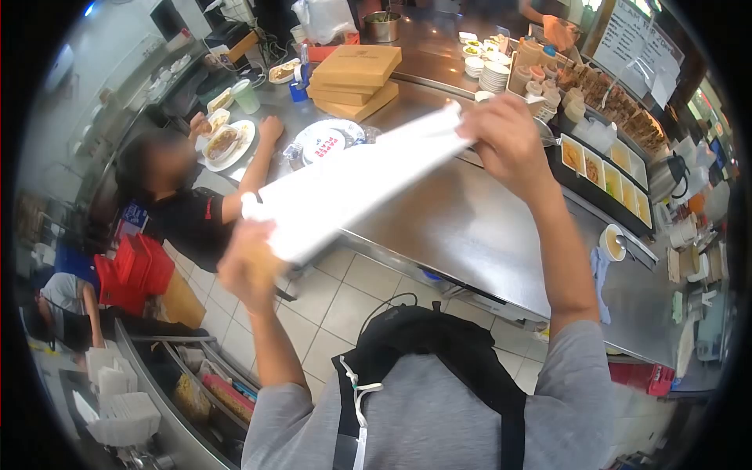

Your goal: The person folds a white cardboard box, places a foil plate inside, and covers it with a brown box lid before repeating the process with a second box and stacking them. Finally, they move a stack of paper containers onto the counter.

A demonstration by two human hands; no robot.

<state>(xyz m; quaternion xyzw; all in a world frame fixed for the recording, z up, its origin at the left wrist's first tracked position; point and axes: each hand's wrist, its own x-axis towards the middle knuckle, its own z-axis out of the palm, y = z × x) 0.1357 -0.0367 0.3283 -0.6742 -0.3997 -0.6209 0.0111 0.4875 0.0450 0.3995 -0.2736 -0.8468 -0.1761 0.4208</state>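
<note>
A long white sheet-like thing [368,184], perhaps a folded bag or paper, is stretched at a slant in front of me. Motion blur hides its exact kind. My left hand [251,266] grips its lower left end and is smeared. At the upper right end, the fingers of my right hand [505,141] are closed on it. The sheet hangs above the steel counter [446,227] and the tiled floor. Behind it, a plastic-wrapped stack of paper plates [329,141] is partly covered.
A co-worker [176,196] sits at the left beside a plate with food [231,145]. Brown boxes [356,70] are stacked at the back of the counter. Food trays [603,180] and a small bowl [613,243] stand on the right. An open drawer [196,384] is at lower left.
</note>
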